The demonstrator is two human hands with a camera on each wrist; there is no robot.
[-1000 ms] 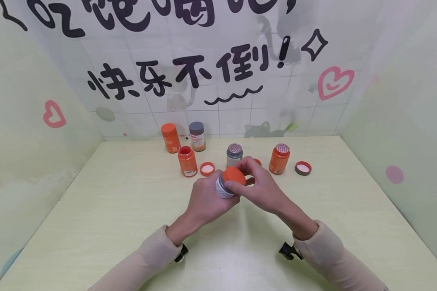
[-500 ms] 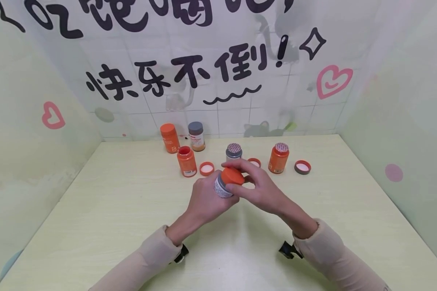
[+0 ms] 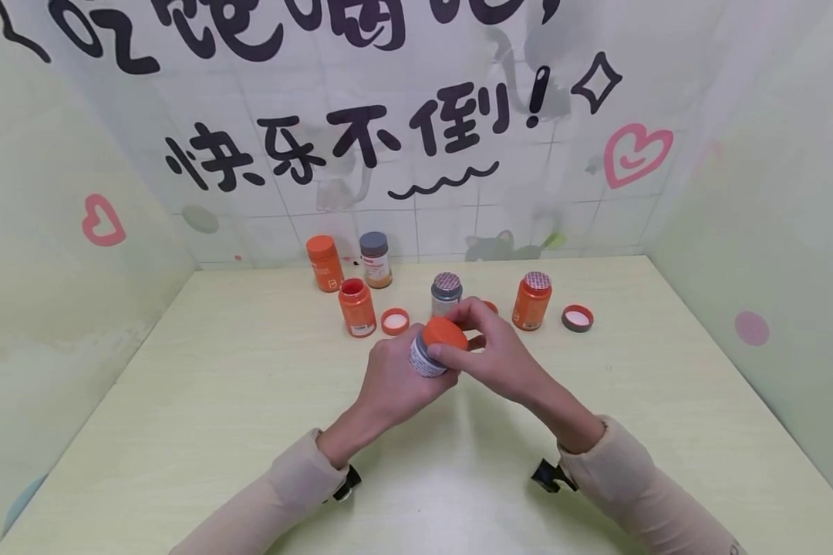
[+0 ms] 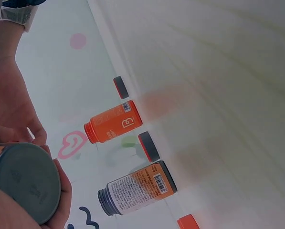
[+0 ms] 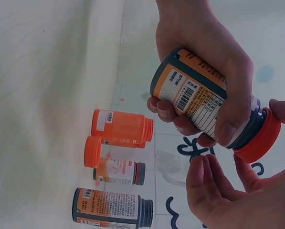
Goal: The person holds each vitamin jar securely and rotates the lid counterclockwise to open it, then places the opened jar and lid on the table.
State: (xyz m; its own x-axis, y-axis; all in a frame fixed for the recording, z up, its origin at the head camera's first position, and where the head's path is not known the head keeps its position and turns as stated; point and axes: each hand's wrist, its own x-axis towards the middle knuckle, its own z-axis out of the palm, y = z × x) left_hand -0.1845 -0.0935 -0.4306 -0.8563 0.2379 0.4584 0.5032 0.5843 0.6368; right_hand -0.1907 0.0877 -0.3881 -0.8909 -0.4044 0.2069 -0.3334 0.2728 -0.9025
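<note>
Head view, and both hands are at work above the surface (image 3: 236, 401)! The left hand (image 3: 392, 375) has its grip wrapped firmly around a grey bottle (image 3: 426, 364), tilted, cap end leaning to one o'clock. And the right hand (image 3: 497, 358) pinches an orange cap (image 3: 445, 333) at that bottle's mouth; how tightly it sits, I can't tell. Look past them: at twelve, a foil-topped grey bottle (image 3: 446, 297); at two, a foil-topped orange bottle (image 3: 531, 307), with an upturned grey-sided cap (image 3: 578, 318) nearer three. Over at ten, an uncapped orange bottle (image 3: 357, 310), an upturned red-rimmed cap (image 3: 395, 321) right beside it; behind those, a closed orange bottle (image 3: 325, 266) and, at eleven, a grey-lidded bottle (image 3: 376, 262).
</note>
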